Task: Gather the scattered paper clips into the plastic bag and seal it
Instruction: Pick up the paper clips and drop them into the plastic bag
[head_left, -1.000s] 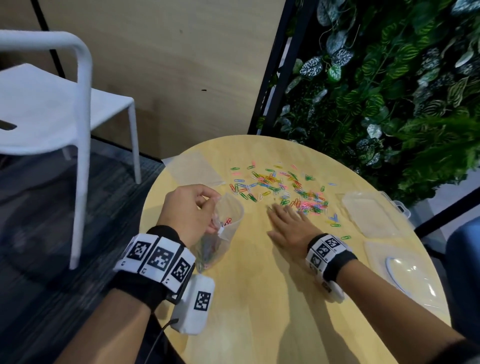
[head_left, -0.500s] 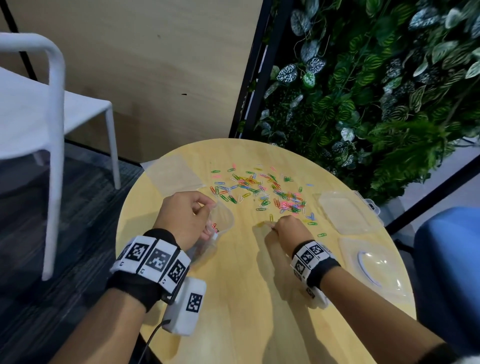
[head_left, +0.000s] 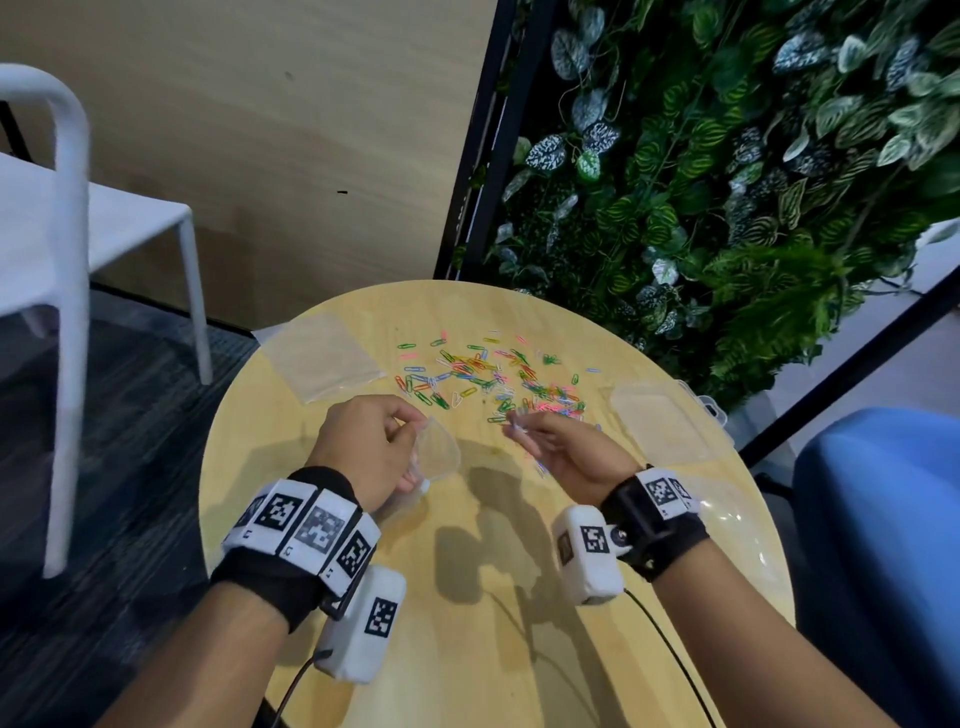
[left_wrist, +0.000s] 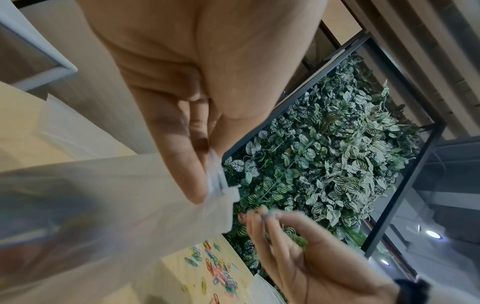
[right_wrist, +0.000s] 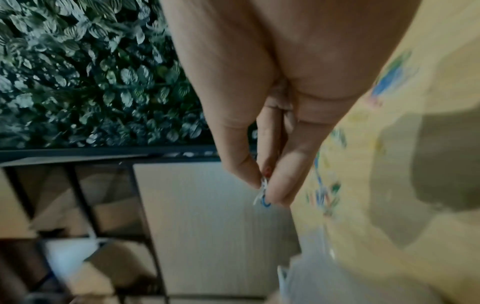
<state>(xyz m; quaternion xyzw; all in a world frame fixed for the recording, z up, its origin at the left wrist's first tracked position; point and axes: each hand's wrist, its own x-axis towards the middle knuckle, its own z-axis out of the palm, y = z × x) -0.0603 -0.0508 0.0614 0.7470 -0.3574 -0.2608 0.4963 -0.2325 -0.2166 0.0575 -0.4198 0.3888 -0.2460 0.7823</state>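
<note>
Several coloured paper clips (head_left: 493, 374) lie scattered on the far half of the round wooden table (head_left: 483, 597). My left hand (head_left: 374, 441) pinches the rim of a clear plastic bag (head_left: 436, 449) and holds its mouth open above the table; the bag's zip edge (left_wrist: 221, 183) shows at my fingertips in the left wrist view. My right hand (head_left: 550, 441) is raised off the table to the right of the bag mouth, its thumb and fingers pinching a few paper clips (right_wrist: 263, 193), white and blue ones among them.
A flat clear bag (head_left: 322, 358) lies at the table's far left. A clear plastic box (head_left: 660, 421) and a clear lid (head_left: 737, 525) sit at the right. A white chair (head_left: 62, 218) stands left, a plant wall (head_left: 727, 171) behind, a blue seat (head_left: 883, 545) right.
My right hand went from lying flat by the clip pile to closing on some clips, then lifted off the table and turned toward the bag. My left hand kept holding the bag.
</note>
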